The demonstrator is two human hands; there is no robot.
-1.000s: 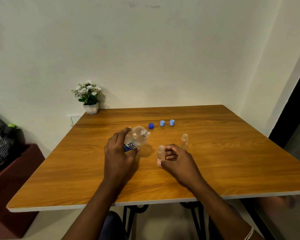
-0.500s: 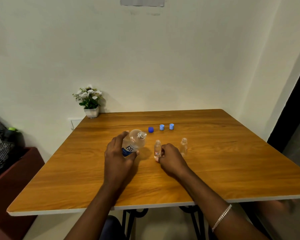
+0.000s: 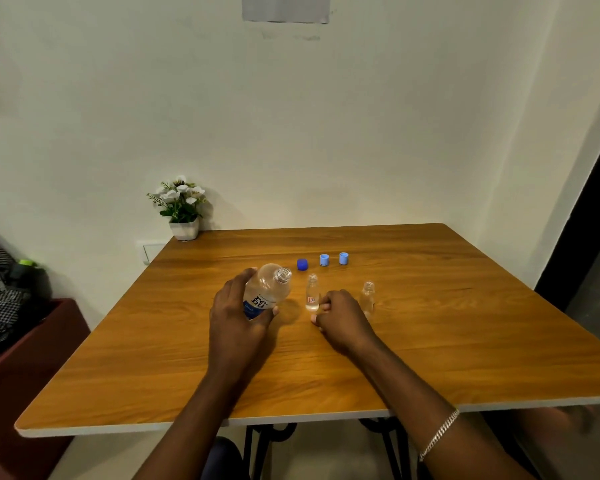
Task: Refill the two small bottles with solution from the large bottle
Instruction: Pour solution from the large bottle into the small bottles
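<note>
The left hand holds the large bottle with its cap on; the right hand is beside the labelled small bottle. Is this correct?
Only the cap is wrong: the head view shows the large bottle in the left hand uncapped, neck open. The rest holds.

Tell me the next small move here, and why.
Probably swing the large bottle over so its open mouth sits just above the labelled small bottle. The left hand grips the large bottle tilted and uncapped. The small bottle stands upright and uncapped just beside it, with the right hand curled at its base, apparently steadying it.
</note>
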